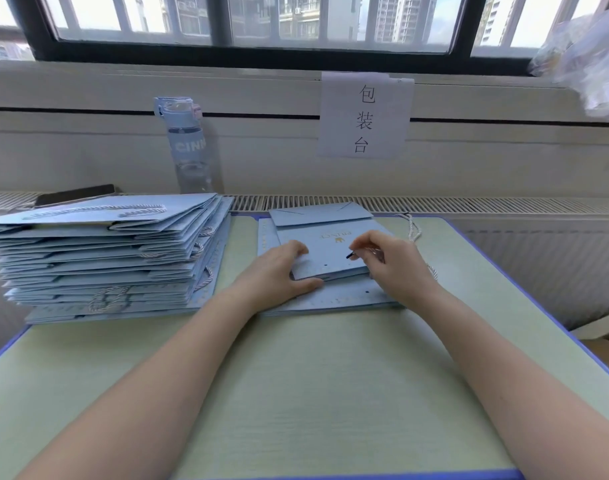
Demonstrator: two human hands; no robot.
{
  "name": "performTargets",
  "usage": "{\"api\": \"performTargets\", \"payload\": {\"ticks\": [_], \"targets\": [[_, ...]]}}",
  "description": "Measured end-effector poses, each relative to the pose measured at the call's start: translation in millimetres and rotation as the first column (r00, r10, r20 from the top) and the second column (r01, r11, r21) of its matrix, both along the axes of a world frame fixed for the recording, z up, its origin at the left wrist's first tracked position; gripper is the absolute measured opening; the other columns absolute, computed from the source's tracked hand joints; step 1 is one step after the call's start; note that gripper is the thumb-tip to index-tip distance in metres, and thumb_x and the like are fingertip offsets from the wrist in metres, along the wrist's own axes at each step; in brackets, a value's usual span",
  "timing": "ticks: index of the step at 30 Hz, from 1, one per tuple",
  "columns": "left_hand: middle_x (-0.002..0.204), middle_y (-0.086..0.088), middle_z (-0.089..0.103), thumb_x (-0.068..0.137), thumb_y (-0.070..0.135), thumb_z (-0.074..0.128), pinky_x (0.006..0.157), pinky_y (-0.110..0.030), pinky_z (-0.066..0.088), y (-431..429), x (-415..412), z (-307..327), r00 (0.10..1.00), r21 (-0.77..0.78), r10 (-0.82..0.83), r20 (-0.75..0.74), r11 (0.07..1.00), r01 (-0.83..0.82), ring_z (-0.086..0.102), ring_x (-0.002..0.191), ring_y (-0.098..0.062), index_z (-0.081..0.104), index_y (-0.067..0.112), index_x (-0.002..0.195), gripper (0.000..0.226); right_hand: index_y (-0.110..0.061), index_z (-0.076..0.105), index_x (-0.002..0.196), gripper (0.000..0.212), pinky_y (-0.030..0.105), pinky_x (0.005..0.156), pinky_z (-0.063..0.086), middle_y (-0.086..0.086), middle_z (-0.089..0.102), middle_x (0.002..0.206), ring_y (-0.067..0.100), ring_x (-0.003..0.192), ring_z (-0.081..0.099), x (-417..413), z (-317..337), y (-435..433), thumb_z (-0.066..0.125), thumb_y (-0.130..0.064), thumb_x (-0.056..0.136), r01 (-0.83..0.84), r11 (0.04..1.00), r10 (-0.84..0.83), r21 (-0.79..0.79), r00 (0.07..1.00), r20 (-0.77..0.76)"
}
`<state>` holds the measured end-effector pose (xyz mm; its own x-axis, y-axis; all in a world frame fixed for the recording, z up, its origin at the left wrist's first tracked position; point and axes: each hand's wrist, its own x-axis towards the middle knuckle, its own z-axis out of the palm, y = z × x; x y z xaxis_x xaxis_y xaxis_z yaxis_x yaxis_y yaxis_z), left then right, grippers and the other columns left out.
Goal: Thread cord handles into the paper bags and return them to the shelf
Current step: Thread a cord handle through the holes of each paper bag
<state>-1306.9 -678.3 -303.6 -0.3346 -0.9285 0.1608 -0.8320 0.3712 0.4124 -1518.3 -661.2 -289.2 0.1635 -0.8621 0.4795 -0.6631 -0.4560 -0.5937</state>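
Note:
A flat light-blue paper bag (330, 244) with a gold logo lies on top of a larger flat blue bag (341, 299) at the table's middle. My left hand (282, 268) grips the small bag's near left corner, thumb under its edge. My right hand (393, 261) pinches the dark tip of a cord (351, 255) just above the bag's punched holes. The white twisted cord (414, 230) trails off to the right behind that hand.
A tall stack of blue bags with cord handles (105, 254) fills the table's left side. A water bottle (189, 147) and a dark phone (74, 195) stand behind it by the wall. A paper sign (363, 116) hangs below the window. The green table (296, 393) has blue edges.

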Motion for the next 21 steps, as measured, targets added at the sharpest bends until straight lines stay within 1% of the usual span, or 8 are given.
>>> {"api": "performTargets", "payload": {"ticks": [2,4,8,11,14,17,19,21], "targets": [[0.143,0.008,0.043,0.083,0.058,0.059,0.102,-0.026,0.032,-1,-1,-3,1.000,0.007,0.017,0.001,1.000,-0.017,0.040,0.129,-0.013,0.040,0.026,0.138,0.066,-0.010,0.070,0.096,0.017,0.002,0.065,0.038,-0.003,0.069,0.084,-0.016,0.066,0.055,2,-2,1,0.057,-0.001,0.089,-0.023,1.000,0.023,-0.004,1.000,-0.013],[0.145,0.010,0.042,0.084,0.059,0.056,0.102,-0.024,0.030,-2,-1,-1,1.000,0.013,0.021,-0.002,1.000,-0.021,0.040,0.129,-0.011,0.044,0.027,0.137,0.062,-0.012,0.073,0.097,0.018,0.002,0.067,0.037,-0.005,0.068,0.085,-0.009,0.066,0.056,4,-4,0,0.060,-0.003,0.088,-0.031,1.000,0.030,0.000,0.999,-0.044],[0.142,0.013,0.044,0.087,0.060,0.050,0.095,-0.026,0.036,-2,1,5,0.999,0.082,0.019,0.034,0.996,-0.022,0.049,0.109,-0.011,0.049,0.033,0.133,0.053,-0.011,0.071,0.101,0.020,0.004,0.073,0.040,-0.001,0.070,0.089,0.008,0.075,0.061,4,-5,1,0.058,-0.002,0.089,-0.052,0.999,0.053,0.004,0.996,-0.065],[0.138,0.008,0.051,0.085,0.066,0.046,0.098,-0.033,0.040,-4,4,9,0.996,0.132,0.041,0.085,0.990,-0.052,0.050,0.117,-0.016,0.053,0.038,0.127,0.051,-0.013,0.064,0.104,0.017,0.022,0.080,0.049,-0.001,0.070,0.087,0.014,0.084,0.066,6,-7,3,0.059,-0.007,0.090,-0.079,0.997,0.079,0.003,0.996,-0.050],[0.110,0.002,0.065,0.093,0.053,0.044,0.082,-0.030,0.045,0,5,19,0.994,0.102,0.041,0.103,0.993,-0.051,0.056,0.099,-0.019,0.064,0.033,0.110,0.033,-0.011,0.065,0.096,0.010,0.033,0.077,0.052,0.001,0.072,0.088,0.015,0.081,0.066,10,-8,2,0.065,-0.010,0.086,-0.079,0.992,0.070,-0.103,0.994,-0.088],[0.072,0.009,0.052,0.088,0.059,0.049,0.067,-0.028,0.037,10,-3,26,0.972,-0.020,0.025,0.232,1.000,-0.021,0.050,0.083,-0.017,0.063,0.027,0.101,0.037,-0.011,0.069,0.091,0.007,0.032,0.069,0.050,0.000,0.072,0.085,0.009,0.069,0.055,10,-10,-1,0.066,-0.010,0.085,-0.050,0.983,0.027,-0.176,0.991,-0.130],[0.066,0.013,0.041,0.079,0.068,0.053,0.066,-0.029,0.037,13,-9,26,0.955,-0.083,0.047,0.294,0.996,-0.023,0.045,0.079,-0.015,0.058,0.026,0.099,0.046,-0.012,0.070,0.090,0.008,0.033,0.067,0.049,0.000,0.071,0.082,0.009,0.067,0.050,8,-13,-3,0.064,-0.009,0.086,-0.031,0.985,0.004,-0.172,0.988,-0.154],[0.067,0.013,0.040,0.076,0.071,0.055,0.067,-0.029,0.039,14,-11,27,0.945,-0.104,0.054,0.323,0.994,-0.021,0.046,0.079,-0.015,0.055,0.026,0.097,0.049,-0.012,0.071,0.091,0.009,0.032,0.069,0.048,0.000,0.072,0.083,0.008,0.068,0.051,7,-15,-6,0.063,-0.009,0.087,-0.024,0.990,0.003,-0.139,0.989,-0.149]]}}
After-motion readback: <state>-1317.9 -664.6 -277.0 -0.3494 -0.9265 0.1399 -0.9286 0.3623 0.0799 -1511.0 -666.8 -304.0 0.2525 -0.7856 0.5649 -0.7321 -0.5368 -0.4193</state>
